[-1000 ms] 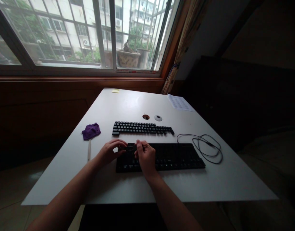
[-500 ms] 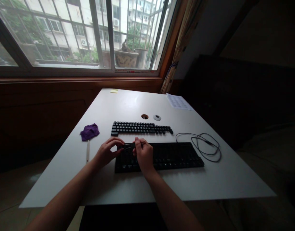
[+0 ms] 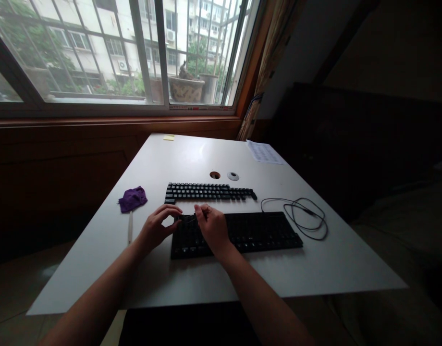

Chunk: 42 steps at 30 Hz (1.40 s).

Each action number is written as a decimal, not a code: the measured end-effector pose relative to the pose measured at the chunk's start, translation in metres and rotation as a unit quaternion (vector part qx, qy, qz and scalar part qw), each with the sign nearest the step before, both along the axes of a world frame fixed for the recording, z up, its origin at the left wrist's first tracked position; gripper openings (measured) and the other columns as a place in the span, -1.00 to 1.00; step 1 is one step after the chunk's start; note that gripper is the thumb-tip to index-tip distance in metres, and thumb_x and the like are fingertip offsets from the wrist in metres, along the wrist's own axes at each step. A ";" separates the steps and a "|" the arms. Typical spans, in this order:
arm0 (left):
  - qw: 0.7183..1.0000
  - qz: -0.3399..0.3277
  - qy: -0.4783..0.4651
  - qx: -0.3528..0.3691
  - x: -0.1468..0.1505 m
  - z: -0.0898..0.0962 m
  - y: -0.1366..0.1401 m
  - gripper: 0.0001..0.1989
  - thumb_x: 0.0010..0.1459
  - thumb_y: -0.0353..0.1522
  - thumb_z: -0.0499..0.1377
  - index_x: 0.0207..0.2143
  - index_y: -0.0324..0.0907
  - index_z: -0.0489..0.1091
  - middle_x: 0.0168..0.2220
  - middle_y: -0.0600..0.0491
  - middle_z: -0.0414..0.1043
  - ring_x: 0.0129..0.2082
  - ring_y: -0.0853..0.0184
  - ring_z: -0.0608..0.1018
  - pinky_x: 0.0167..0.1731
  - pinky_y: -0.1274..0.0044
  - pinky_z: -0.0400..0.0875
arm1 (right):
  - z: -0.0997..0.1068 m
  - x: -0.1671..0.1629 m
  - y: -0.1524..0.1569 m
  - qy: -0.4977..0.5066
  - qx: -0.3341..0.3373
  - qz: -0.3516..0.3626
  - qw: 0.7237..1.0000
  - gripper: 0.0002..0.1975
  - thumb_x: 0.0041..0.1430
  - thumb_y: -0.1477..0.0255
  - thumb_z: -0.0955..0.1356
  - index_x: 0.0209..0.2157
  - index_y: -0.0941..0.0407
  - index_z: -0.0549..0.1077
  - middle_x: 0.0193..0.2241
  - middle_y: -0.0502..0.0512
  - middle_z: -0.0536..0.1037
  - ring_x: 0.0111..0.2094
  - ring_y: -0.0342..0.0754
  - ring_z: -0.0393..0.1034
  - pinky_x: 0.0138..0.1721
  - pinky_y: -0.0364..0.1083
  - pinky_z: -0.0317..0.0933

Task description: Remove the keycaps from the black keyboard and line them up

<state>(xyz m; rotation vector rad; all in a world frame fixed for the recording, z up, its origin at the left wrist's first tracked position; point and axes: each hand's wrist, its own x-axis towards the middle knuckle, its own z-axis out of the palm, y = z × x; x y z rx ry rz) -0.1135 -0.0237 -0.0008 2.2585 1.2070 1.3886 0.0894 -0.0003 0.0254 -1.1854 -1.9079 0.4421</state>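
Note:
A black keyboard (image 3: 259, 230) lies in front of me, many of its upper keys off and some keycaps still along its near edge. Over its left part, my right hand (image 3: 212, 228) is closed round a wire keycap puller (image 3: 191, 218), whose thin prongs point left. My left hand (image 3: 161, 223) is at the keyboard's upper left corner, thumb and forefinger pinched on a small dark keycap (image 3: 179, 217) close to the prongs. Behind the keyboard, loose black keycaps (image 3: 202, 191) stand in neat rows. My fingers partly hide the puller's grip.
The white table (image 3: 278, 276) has a round cable hole (image 3: 214, 175) with its grey cover (image 3: 233, 176) beside it. A purple cloth-covered stick (image 3: 133, 199) lies left. To the right is a coiled cable (image 3: 307, 218). Printed paper (image 3: 266, 153) and a yellow note (image 3: 168, 138) lie at the back.
The left fingers and the keycap have moved slightly left, away from the puller's prongs. My right hand has turned a little and shifted left; the view has also shifted slightly.

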 end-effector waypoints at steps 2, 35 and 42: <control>1.000 0.009 -0.010 -0.001 -0.001 0.000 0.001 -0.88 0.20 -0.46 0.21 -0.19 -0.18 0.43 -0.17 -0.04 0.48 -0.19 0.31 0.56 -0.16 0.44 0.52 | 0.001 0.005 0.003 -0.004 0.033 0.012 0.999 -0.64 0.38 0.26 0.20 -0.43 0.09 0.44 -0.48 0.05 0.49 -0.38 -0.07 0.39 -0.26 -0.12 0.20; 0.999 0.029 -0.016 -0.003 -0.005 -0.003 0.007 -0.87 0.19 -0.44 0.23 -0.17 -0.14 0.46 -0.18 -0.01 0.49 -0.19 0.32 0.56 -0.17 0.45 0.53 | -0.015 -0.004 0.039 -0.115 0.073 0.227 0.964 -0.80 0.23 0.36 0.38 -0.11 0.07 0.51 -0.35 0.03 0.47 -0.31 -0.12 0.39 -0.21 -0.16 0.25; 0.993 0.074 -0.068 -0.061 -0.008 -0.003 0.006 -0.82 0.26 -0.38 0.14 -0.08 -0.14 0.42 -0.09 -0.04 0.37 -0.23 0.35 0.54 -0.30 0.51 0.56 | -0.009 -0.013 0.061 -0.234 0.031 0.160 0.958 -0.79 0.25 0.34 0.35 -0.09 0.02 0.52 -0.22 0.05 0.53 -0.25 -0.10 0.45 -0.17 -0.16 0.26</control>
